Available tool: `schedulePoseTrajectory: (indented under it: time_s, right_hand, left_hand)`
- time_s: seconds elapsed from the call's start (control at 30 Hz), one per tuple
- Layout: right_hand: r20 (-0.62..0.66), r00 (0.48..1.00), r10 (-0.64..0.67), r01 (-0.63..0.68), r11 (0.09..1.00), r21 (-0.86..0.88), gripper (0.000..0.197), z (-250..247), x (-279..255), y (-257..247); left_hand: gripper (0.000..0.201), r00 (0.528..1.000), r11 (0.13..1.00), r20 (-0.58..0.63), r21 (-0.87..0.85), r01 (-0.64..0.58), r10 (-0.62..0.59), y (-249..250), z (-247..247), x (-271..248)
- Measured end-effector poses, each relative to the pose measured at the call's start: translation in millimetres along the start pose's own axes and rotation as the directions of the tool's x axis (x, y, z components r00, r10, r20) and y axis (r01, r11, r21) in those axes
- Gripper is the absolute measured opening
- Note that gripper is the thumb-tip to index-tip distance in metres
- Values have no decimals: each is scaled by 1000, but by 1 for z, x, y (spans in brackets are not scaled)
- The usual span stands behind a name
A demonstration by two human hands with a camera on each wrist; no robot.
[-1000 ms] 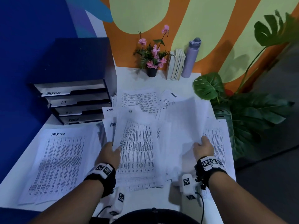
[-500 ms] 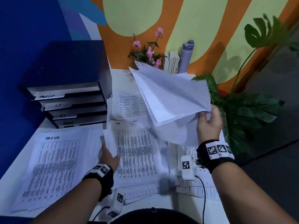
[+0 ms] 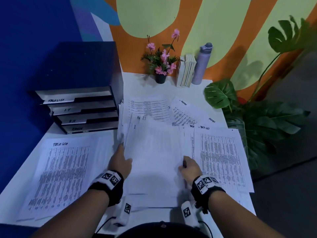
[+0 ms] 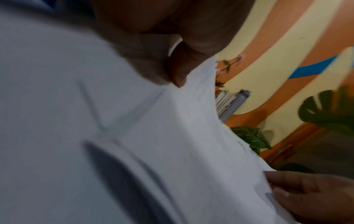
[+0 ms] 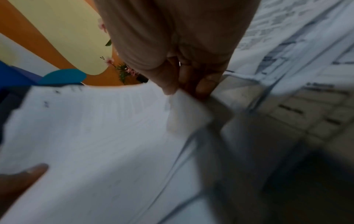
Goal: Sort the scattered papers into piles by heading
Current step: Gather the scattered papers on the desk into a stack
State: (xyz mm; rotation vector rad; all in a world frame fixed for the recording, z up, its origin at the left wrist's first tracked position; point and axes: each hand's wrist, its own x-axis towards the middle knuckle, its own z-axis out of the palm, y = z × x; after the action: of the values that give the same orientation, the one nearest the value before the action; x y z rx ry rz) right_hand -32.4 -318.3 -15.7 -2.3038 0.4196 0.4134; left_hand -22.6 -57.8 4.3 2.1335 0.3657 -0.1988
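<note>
On the white desk [image 3: 140, 83] lie many printed papers. At the left is a pile [image 3: 63, 176] with the handwritten heading "TASK LIST". At the right is another sheet [image 3: 221, 160] with the heading "TASK LIST" too, and its right border reaches over the desk's edge. Behind it, tilted sheets [image 3: 185, 114] carry the word "ADMIN". In the middle, a blank-side-up stack [image 3: 154, 162] covers other pages; above its top border the letters "HR" and "IT" can be read.

The left hand [image 3: 120, 163] holds the left border of this stack, the thumb on top. The right hand [image 3: 188, 168] pinches the right border between thumb and fingers [image 5: 203, 84], which the right wrist view shows well.

The dark file tray [image 3: 77, 100] at the back left has four drawers with labels: "TASK LIST", "IT", one I cannot read, and "ADMIN". Free desk surface remains behind the papers, before the flower pot [image 3: 160, 78], books [image 3: 187, 71] and bottle [image 3: 202, 64]. A leafy plant [image 3: 260, 121] stands beside the right edge.
</note>
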Motion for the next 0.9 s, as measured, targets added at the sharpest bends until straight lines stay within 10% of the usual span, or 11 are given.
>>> schedulePoseTrajectory:
  time_s: [0.17,0.33,0.6,0.73,0.9]
  right_hand:
    - [72,997,-23,-2,945,326,58,-23,2,-24]
    - [-36,995,-96,90,652,753,55,-46,2,-68]
    - [-188,940,-284,323,565,759,66,-53,-19,-96]
    - [-330,838,-435,531,509,677,84,-65,-27,-105]
    - [-414,584,-699,812,504,294,85,-85,-40,-132]
  left_hand:
    - [33,971,953,-151,-214,-216,186,47,-46,1]
    - [44,977,842,-84,-497,-210,194,73,-63,-4]
    - [52,996,794,-38,-602,-83,75,57,-54,-12]
    - [71,998,784,-58,-619,-50,18,49,-55,-7]
    - [115,999,743,-38,-669,-8,-23,47,-58,-6]
